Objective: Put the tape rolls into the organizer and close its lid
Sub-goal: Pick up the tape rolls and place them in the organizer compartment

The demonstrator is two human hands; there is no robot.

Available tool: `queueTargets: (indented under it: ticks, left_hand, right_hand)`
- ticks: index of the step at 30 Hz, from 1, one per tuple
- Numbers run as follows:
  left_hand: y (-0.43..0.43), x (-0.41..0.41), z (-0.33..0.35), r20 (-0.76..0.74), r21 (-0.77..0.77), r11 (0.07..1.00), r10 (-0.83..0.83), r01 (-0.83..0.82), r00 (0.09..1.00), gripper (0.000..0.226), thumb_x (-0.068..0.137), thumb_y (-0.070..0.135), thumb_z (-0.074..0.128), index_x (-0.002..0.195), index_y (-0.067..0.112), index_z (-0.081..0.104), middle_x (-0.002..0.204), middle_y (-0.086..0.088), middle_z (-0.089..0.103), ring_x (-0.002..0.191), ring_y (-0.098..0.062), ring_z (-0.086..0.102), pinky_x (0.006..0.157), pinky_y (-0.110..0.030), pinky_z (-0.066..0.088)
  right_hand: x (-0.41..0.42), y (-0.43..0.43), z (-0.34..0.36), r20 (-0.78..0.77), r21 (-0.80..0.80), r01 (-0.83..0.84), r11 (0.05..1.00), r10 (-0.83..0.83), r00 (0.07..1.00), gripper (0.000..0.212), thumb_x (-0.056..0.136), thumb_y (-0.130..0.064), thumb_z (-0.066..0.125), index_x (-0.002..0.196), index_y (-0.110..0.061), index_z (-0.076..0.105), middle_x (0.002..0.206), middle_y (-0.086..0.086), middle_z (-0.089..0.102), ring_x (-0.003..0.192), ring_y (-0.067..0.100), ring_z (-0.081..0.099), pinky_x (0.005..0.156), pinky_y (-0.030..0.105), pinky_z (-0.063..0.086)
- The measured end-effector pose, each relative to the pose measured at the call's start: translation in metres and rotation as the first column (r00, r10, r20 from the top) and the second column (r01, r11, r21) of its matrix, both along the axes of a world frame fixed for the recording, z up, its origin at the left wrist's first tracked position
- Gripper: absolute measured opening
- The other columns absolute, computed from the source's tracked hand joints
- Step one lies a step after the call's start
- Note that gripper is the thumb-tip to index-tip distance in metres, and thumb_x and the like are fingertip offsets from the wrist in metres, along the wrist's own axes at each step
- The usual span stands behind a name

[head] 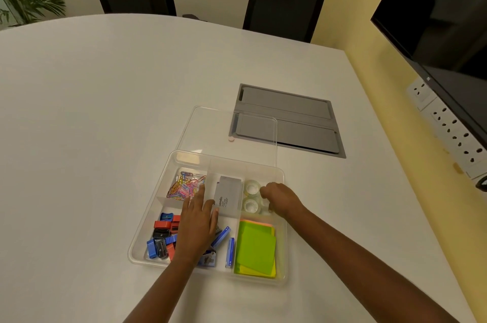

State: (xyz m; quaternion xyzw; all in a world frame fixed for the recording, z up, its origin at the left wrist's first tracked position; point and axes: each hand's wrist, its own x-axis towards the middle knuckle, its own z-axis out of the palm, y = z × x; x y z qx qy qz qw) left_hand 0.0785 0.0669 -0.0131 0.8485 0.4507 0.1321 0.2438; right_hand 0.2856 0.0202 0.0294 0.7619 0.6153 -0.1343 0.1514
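A clear plastic organizer (142, 230) with several compartments lies open on the white table. Its clear lid (224, 127) lies flat on the table just behind it. Two clear tape rolls (251, 196) sit in the back right compartment. My right hand (280, 197) hovers over that compartment with curled fingers, and a third clear roll (264, 204) shows under them. My left hand (196, 225) rests flat, fingers spread, over the middle of the organizer, holding nothing.
Other compartments hold coloured paper clips (184, 187), a grey box (228, 194), sharpeners (163, 235), blue staple boxes (229, 251) and green sticky notes (254, 249). A grey cable hatch (297, 122) is set into the table behind. A monitor and wall sockets are at right, chairs at the far edge.
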Motion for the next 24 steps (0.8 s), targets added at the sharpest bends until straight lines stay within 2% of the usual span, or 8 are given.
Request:
queueTargets:
  ticks: [2, 4, 8, 10, 14, 19, 22, 24]
  left_hand:
    - [0.000, 0.000, 0.001, 0.001, 0.007, 1.000, 0.000, 0.000, 1.000, 0.108, 0.067, 0.064, -0.030, 0.116, 0.013, 0.052, 0.153, -0.014, 0.023, 0.142, -0.029, 0.021, 0.115, -0.036, 0.005]
    - [-0.001, 0.000, 0.001, -0.005, 0.011, 1.000, -0.002, 0.002, 1.000, 0.103, 0.071, 0.062, -0.026, 0.117, 0.013, 0.052, 0.153, -0.013, 0.022, 0.142, -0.028, 0.020, 0.115, -0.036, 0.004]
    - [0.001, 0.001, -0.002, -0.015, 0.002, 1.000, -0.005, 0.005, 1.000, 0.040, 0.097, 0.034, 0.022, 0.120, 0.015, 0.049, 0.155, -0.011, 0.017, 0.144, -0.024, 0.015, 0.116, -0.033, 0.001]
    - [0.002, 0.001, -0.004, 0.005, 0.012, 1.000, -0.008, 0.008, 1.000, 0.032, 0.097, 0.027, 0.031, 0.119, 0.014, 0.050, 0.155, -0.012, 0.018, 0.143, -0.025, 0.016, 0.118, -0.036, 0.005]
    - [0.002, 0.001, -0.006, 0.017, 0.017, 1.000, -0.003, 0.003, 1.000, 0.031, 0.097, 0.027, 0.032, 0.118, 0.014, 0.051, 0.154, -0.012, 0.020, 0.143, -0.025, 0.018, 0.117, -0.036, 0.005]
    - [0.001, 0.000, -0.004, 0.008, 0.012, 1.000, -0.002, 0.002, 1.000, 0.036, 0.097, 0.031, 0.028, 0.116, 0.013, 0.052, 0.153, -0.013, 0.022, 0.142, -0.027, 0.020, 0.115, -0.034, 0.003]
    - [-0.001, 0.000, 0.002, 0.004, -0.003, 1.000, 0.000, 0.000, 1.000, 0.063, 0.087, 0.044, 0.007, 0.114, 0.012, 0.053, 0.152, -0.014, 0.026, 0.141, -0.027, 0.023, 0.116, -0.036, 0.007]
    - [-0.001, 0.000, 0.003, 0.000, -0.006, 1.000, 0.002, -0.002, 1.000, 0.062, 0.088, 0.043, 0.007, 0.115, 0.012, 0.053, 0.152, -0.014, 0.026, 0.141, -0.027, 0.023, 0.117, -0.038, 0.008]
  right_hand:
    - [0.004, 0.002, 0.001, -0.010, 0.007, -0.034, 0.999, 0.034, 0.999, 0.034, 0.085, 0.006, 0.053, 0.118, -0.002, 0.051, 0.116, 0.021, 0.060, 0.102, 0.032, 0.061, 0.080, 0.039, 0.048]
    - [0.006, 0.002, -0.002, 0.008, -0.004, -0.061, 0.998, 0.061, 0.998, 0.033, 0.086, 0.004, 0.053, 0.118, -0.003, 0.050, 0.114, 0.021, 0.062, 0.102, 0.032, 0.060, 0.081, 0.040, 0.049]
    - [0.006, 0.001, -0.008, 0.002, -0.007, -0.052, 0.999, 0.052, 0.999, 0.037, 0.086, 0.001, 0.055, 0.122, -0.005, 0.046, 0.116, 0.019, 0.061, 0.105, 0.031, 0.059, 0.082, 0.039, 0.048]
    - [0.007, 0.003, -0.008, -0.003, -0.005, -0.054, 0.999, 0.054, 0.999, 0.041, 0.084, 0.001, 0.057, 0.123, -0.005, 0.046, 0.118, 0.019, 0.059, 0.105, 0.031, 0.059, 0.081, 0.040, 0.048]
    - [0.007, 0.008, -0.009, 0.014, 0.011, -0.053, 0.999, 0.053, 0.999, 0.050, 0.084, 0.002, 0.057, 0.131, -0.007, 0.041, 0.120, 0.020, 0.059, 0.108, 0.034, 0.057, 0.083, 0.040, 0.049]
    - [0.003, 0.003, -0.011, 0.035, 0.038, -0.009, 0.999, 0.008, 0.999, 0.034, 0.086, 0.002, 0.055, 0.119, -0.004, 0.051, 0.117, 0.020, 0.060, 0.108, 0.033, 0.056, 0.081, 0.040, 0.049]
    - [0.002, -0.001, -0.012, -0.023, 0.043, 0.048, 0.998, -0.047, 0.999, 0.028, 0.087, -0.001, 0.055, 0.115, -0.003, 0.056, 0.118, 0.020, 0.062, 0.110, 0.031, 0.056, 0.083, 0.038, 0.049]
    - [0.001, -0.001, -0.009, -0.126, 0.075, 0.121, 0.990, -0.111, 0.986, 0.035, 0.089, -0.002, 0.053, 0.124, -0.005, 0.054, 0.125, 0.019, 0.060, 0.116, 0.031, 0.055, 0.092, 0.038, 0.047]
